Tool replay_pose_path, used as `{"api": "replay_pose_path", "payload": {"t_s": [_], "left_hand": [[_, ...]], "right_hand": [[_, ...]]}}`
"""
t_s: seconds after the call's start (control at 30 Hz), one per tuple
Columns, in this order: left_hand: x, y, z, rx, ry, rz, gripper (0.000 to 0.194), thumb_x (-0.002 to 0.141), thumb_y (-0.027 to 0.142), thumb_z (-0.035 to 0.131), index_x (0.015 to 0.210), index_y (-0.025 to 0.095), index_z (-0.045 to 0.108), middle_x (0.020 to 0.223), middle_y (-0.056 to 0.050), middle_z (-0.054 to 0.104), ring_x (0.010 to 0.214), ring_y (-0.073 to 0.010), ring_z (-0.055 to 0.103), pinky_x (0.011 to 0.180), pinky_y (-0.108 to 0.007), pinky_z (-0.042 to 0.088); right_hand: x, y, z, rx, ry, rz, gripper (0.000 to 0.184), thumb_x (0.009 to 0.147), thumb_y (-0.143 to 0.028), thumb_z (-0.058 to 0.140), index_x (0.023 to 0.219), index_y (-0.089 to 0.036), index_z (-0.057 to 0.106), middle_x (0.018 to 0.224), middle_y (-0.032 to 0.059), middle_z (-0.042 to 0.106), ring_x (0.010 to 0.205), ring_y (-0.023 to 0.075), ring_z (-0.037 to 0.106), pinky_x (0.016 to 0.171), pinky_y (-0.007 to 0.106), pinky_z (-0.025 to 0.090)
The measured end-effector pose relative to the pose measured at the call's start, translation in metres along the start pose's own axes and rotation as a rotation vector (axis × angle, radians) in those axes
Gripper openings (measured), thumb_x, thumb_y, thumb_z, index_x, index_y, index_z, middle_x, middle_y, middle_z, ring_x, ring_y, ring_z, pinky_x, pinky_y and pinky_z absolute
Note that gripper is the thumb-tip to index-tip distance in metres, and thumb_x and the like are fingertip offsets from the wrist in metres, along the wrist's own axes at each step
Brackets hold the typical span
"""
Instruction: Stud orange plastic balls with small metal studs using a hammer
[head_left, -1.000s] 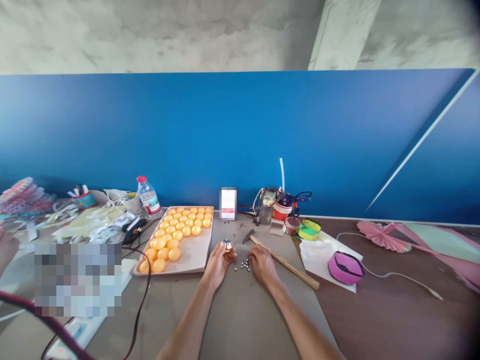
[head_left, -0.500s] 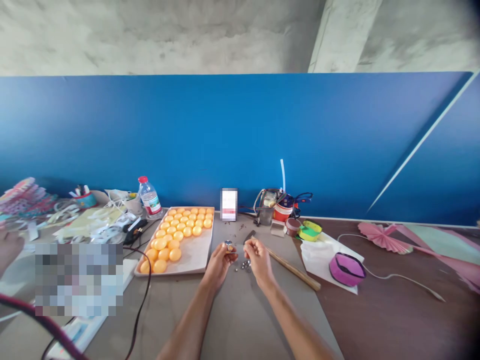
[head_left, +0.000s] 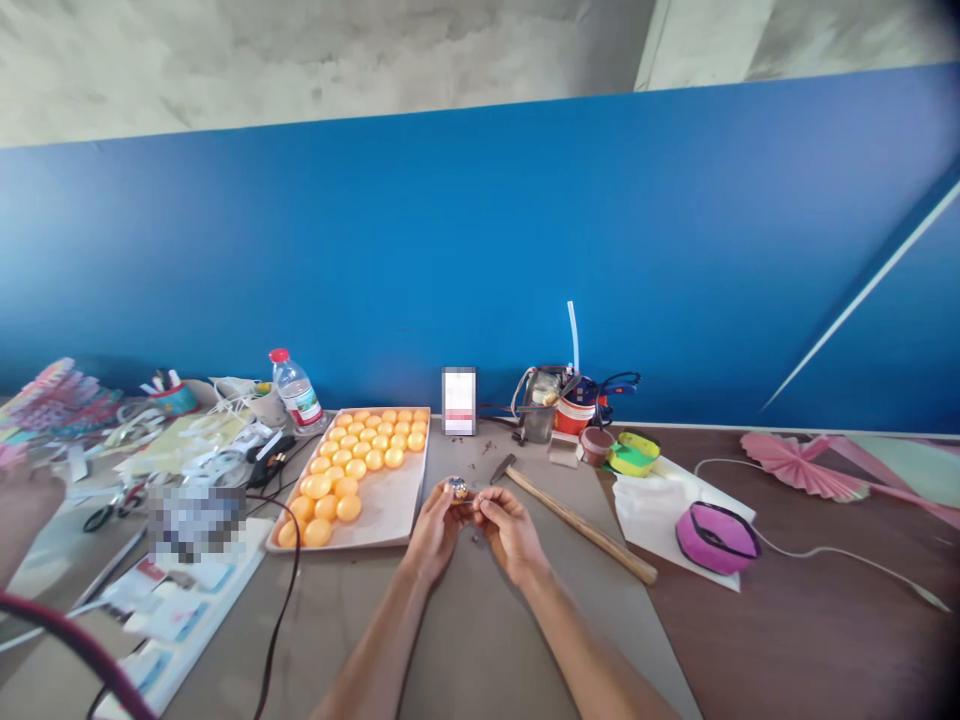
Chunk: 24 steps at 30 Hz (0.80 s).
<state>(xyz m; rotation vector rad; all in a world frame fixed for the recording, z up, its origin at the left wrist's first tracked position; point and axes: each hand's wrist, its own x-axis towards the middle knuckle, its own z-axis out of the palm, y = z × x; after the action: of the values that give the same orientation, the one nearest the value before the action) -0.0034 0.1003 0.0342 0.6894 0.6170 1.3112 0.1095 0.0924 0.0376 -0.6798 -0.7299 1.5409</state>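
My left hand (head_left: pixel 435 525) is closed on a small cluster of shiny steel balls (head_left: pixel 458 487) that appears to sit in a small round holder with a yellowish edge; the fingers cover most of it. Right beside it, my right hand (head_left: pixel 511 530) has thumb and forefinger pinched together, the tips at my left fingers. What that pinch holds is too small to make out. On the grey mat between the hands lies a loose steel ball (head_left: pixel 475 539); my right hand hides the spot where others lay. A hammer (head_left: pixel 585 525) with a wooden handle rests just right of my right hand.
Left of my hands stands a tray (head_left: pixel 386 510) of orange balls, with a water bottle (head_left: pixel 297 395) behind. A dark cable (head_left: pixel 289 600) crosses the left side. At the right are a purple-sided container (head_left: pixel 712 540) and a yellow-green one (head_left: pixel 634 455). Another person's arm (head_left: pixel 22 520) shows far left.
My right hand has lifted from the pile of steel balls, fingers pinched, and moved left to meet my left hand. The left hand stays almost in place. The view has tilted slightly.
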Motion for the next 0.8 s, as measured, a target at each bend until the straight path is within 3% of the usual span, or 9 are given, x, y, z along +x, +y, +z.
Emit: {"api": "replay_pose_path", "payload": {"t_s": [0.17, 0.6, 0.8], "left_hand": [[0.0, 0.0, -0.002, -0.023, -0.022, -0.011, 0.019, 0.079, 0.034, 0.057, 0.085, 0.015, 0.058, 0.081, -0.004, 0.063, 0.072, -0.0147, 0.059, 0.069, -0.027, 0.044], [-0.001, 0.002, -0.003, -0.055, -0.001, -0.032, 0.029, 0.074, 0.029, 0.063, 0.1, 0.019, 0.058, 0.083, -0.002, 0.062, 0.068, -0.0123, 0.057, 0.066, -0.026, 0.044], [0.0, 0.001, -0.002, -0.04, -0.008, -0.042, 0.034, 0.074, 0.036, 0.062, 0.102, 0.017, 0.059, 0.083, -0.005, 0.064, 0.072, -0.0153, 0.059, 0.07, -0.029, 0.045]], "right_hand": [[0.005, 0.004, -0.007, 0.009, 0.004, -0.006, 0.014, 0.06, -0.026, 0.067, 0.067, -0.02, 0.057, 0.063, -0.0039, 0.055, 0.054, 0.0087, 0.045, 0.055, 0.023, 0.036], [0.006, 0.012, -0.003, -0.07, 0.004, -0.005, 0.016, 0.06, -0.028, 0.066, 0.07, -0.019, 0.056, 0.063, -0.0017, 0.059, 0.054, 0.01, 0.046, 0.054, 0.023, 0.035], [0.008, 0.013, -0.006, -0.143, 0.024, -0.058, 0.015, 0.063, -0.031, 0.064, 0.065, -0.019, 0.055, 0.053, -0.0052, 0.048, 0.051, 0.009, 0.04, 0.053, 0.023, 0.032]]}}
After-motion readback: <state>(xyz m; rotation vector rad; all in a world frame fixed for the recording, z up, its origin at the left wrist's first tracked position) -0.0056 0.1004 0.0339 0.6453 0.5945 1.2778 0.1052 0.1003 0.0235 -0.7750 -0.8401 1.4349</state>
